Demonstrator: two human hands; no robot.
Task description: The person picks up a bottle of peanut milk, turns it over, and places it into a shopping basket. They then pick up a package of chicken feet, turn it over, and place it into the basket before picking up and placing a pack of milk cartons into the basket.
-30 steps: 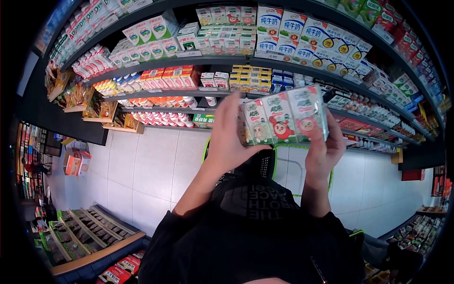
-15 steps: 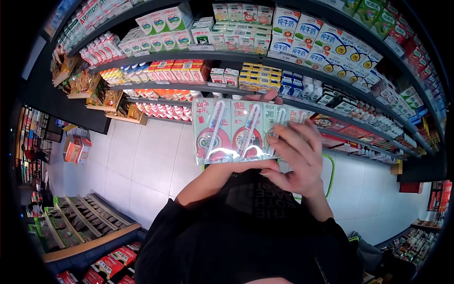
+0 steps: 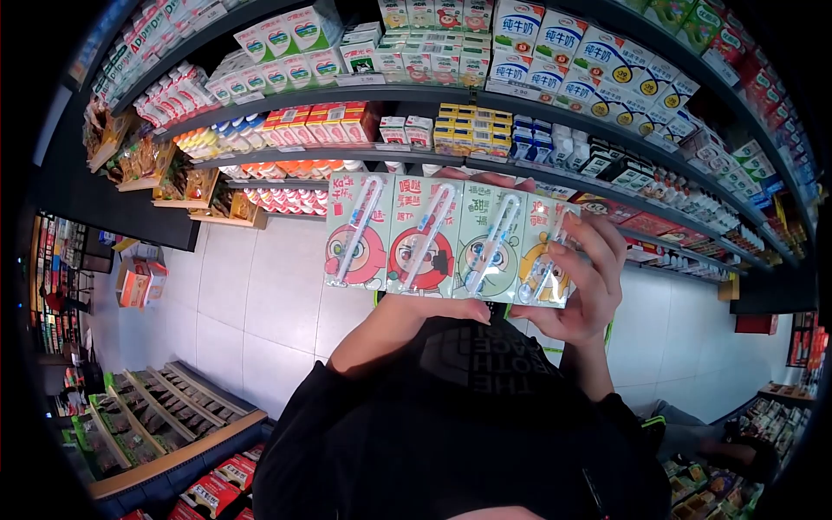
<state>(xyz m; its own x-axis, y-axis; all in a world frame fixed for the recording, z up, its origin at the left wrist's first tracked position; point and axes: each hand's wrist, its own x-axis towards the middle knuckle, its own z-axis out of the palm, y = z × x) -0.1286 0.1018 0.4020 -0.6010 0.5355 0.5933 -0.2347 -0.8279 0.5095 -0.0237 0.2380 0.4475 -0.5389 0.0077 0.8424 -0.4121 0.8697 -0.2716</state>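
A clear-wrapped pack of small drink cartons (image 3: 423,238) is held up in front of my chest. Its cartons stand in a row, each with a cartoon character and a wrapped straw on the front. My left hand (image 3: 438,308) grips the pack from below, thumb along the lower edge; fingertips show behind the top edge and the rest is hidden. My right hand (image 3: 589,286) is curled around the pack's right end, its fingers on the last carton and its thumb by the lower right corner.
Beyond the pack, curved-looking shelves (image 3: 416,159) carry milk boxes (image 3: 559,39), yellow cartons (image 3: 472,130) and small bottles (image 3: 299,202). An orange-and-white cardboard box (image 3: 141,282) is on the tiled floor (image 3: 277,286). A slatted display stand (image 3: 165,416) is at lower left.
The pack has shifted left and now shows its printed fronts more fully. My right hand's fingers have moved off the front to the right end of the pack.
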